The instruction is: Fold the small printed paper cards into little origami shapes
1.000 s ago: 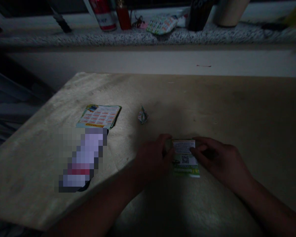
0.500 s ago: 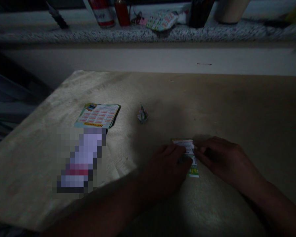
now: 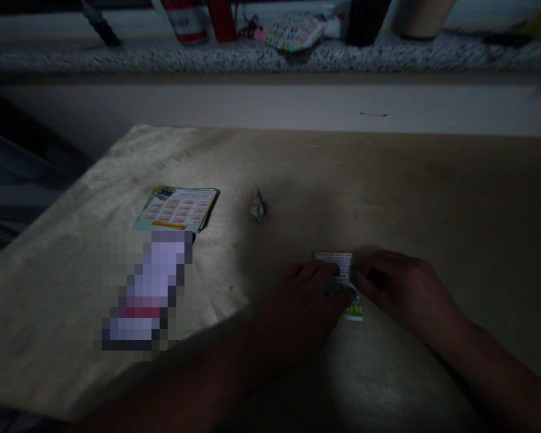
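A small printed paper sheet [image 3: 342, 264] with white, yellow and green areas lies on the table in front of me. My left hand [image 3: 313, 300] rests over its left part, fingers stretched out and thumb apart, holding it down against the tabletop. At the sheet's right edge, the thumb and fingers of my right hand [image 3: 397, 285] are pinched together; the fingertips are dim and partly hidden. Much of the sheet is covered by my left hand. Farther off stands a small folded paper piece [image 3: 259, 207] with a pointed top.
On the left of the table [image 3: 433, 192] lies a stack of printed cards [image 3: 178, 207], with a blurred-out phone-like object [image 3: 151, 288] just below it. Behind the table, a speckled sill [image 3: 234, 59] carries a red-and-white can [image 3: 187, 24], a red container [image 3: 222, 21] and a patterned packet [image 3: 295, 31].
My right hand's fingers have curled in more closely at the sheet's right edge. My left thumb has shifted slightly right over the paper. The whole view has tilted a little.
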The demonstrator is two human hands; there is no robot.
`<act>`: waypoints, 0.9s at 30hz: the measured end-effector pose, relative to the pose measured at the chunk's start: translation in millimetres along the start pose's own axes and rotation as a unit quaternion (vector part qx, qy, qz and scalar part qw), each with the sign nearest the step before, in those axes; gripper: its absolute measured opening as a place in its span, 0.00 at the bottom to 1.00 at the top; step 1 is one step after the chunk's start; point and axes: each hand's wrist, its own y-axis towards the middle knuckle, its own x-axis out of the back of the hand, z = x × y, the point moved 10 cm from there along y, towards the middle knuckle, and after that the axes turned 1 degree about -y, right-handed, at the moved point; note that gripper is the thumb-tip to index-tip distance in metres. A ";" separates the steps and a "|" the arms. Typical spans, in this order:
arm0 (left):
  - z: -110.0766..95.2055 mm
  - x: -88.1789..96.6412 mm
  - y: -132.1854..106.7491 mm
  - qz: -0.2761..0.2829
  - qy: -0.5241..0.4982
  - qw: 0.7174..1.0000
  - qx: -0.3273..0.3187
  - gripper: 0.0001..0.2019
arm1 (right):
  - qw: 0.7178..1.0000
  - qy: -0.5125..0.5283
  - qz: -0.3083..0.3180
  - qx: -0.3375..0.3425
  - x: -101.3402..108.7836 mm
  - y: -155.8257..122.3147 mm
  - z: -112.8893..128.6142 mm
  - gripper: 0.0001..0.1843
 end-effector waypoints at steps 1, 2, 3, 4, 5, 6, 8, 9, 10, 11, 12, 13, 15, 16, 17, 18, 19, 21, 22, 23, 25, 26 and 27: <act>0.2 -0.2 -0.2 -0.003 -0.002 1.000 0.000 0.15 | 1.000 -0.003 -0.004 -0.004 0.7 1.2 -1.2 0.05; 0.3 0.0 -0.2 -0.007 -0.005 1.000 0.000 0.15 | 1.000 -0.007 -0.008 -0.008 1.1 2.4 -2.3 0.05; 0.3 0.0 -0.2 -0.008 -0.007 1.000 0.000 0.15 | 1.000 -0.012 -0.010 -0.013 1.6 3.7 -3.4 0.06; 0.6 -0.1 -0.1 -0.007 -0.009 1.000 0.000 0.15 | 1.000 -0.015 -0.011 -0.016 1.8 5.1 -4.4 0.06; 0.8 -0.1 0.0 -0.005 -0.010 1.000 0.000 0.15 | 1.000 -0.018 -0.012 -0.020 2.0 6.5 -5.3 0.06; 0.9 -0.1 0.2 -0.002 -0.011 1.000 0.001 0.16 | 0.999 -0.021 -0.013 -0.024 2.4 7.9 -6.3 0.06; 0.5 -0.4 0.3 0.004 -0.012 1.000 -0.002 0.16 | 0.999 -0.024 -0.020 -0.033 4.2 10.7 -8.1 0.07; 0.2 -0.4 0.4 0.005 -0.014 1.000 -0.003 0.16 | 0.999 -0.026 -0.025 -0.039 5.3 12.2 -9.2 0.08; 0.1 -0.4 0.4 0.005 -0.015 1.000 -0.003 0.16 | 0.998 -0.027 -0.028 -0.043 5.8 13.9 -9.7 0.08; 0.2 -0.5 0.4 0.004 -0.015 1.000 -0.003 0.16 | 0.998 -0.027 -0.029 -0.047 6.0 15.6 -10.2 0.08; 0.4 -0.7 0.4 0.004 -0.015 1.000 -0.001 0.16 | 0.997 -0.029 -0.033 -0.057 6.4 17.2 -11.8 0.08; 0.7 -0.9 0.5 0.003 -0.013 1.000 0.001 0.16 | 0.997 -0.031 -0.037 -0.066 6.8 18.6 -13.6 0.08; 0.6 -1.3 0.7 0.004 -0.006 1.000 0.001 0.16 | 0.994 -0.032 -0.053 -0.087 9.2 20.5 -18.4 0.08; 0.4 -1.8 0.8 0.007 -0.004 1.000 -0.001 0.16 | 0.993 -0.024 -0.061 -0.095 10.5 20.9 -21.1 0.09; 0.5 -1.9 0.9 0.008 -0.003 1.000 -0.001 0.16 | 0.993 -0.009 -0.070 -0.099 12.2 20.8 -23.7 0.09; 0.7 -2.0 0.9 0.010 -0.004 1.000 -0.001 0.16 | 0.992 0.015 -0.073 -0.100 13.2 20.3 -26.2 0.09; 1.0 -1.7 0.9 0.010 -0.006 1.000 -0.001 0.16 | 0.992 0.048 -0.069 -0.093 13.3 19.8 -27.5 0.08; 1.4 0.4 0.9 0.001 -0.009 1.000 0.000 0.16 | 0.991 0.097 -0.061 -0.065 15.1 17.4 -26.8 0.07; 1.2 1.3 0.9 -0.003 -0.011 1.000 -0.001 0.16 | 0.992 0.116 -0.040 -0.027 13.6 16.2 -21.1 0.07; 0.7 2.2 1.1 -0.007 -0.013 1.000 -0.004 0.16 | 0.991 0.129 -0.025 0.009 13.0 14.1 -15.2 0.08; 0.5 3.6 1.5 -0.014 -0.017 1.000 -0.005 0.15 | 0.989 0.132 -0.007 0.068 12.1 8.7 -5.1 0.09; 0.8 3.6 1.8 -0.013 -0.019 1.000 -0.004 0.15 | 0.988 0.126 -0.009 0.089 12.2 6.1 -1.8 0.10; 1.1 3.6 2.2 -0.011 -0.022 1.000 -0.003 0.14 | 0.989 0.112 -0.012 0.094 11.3 4.4 -1.2 0.10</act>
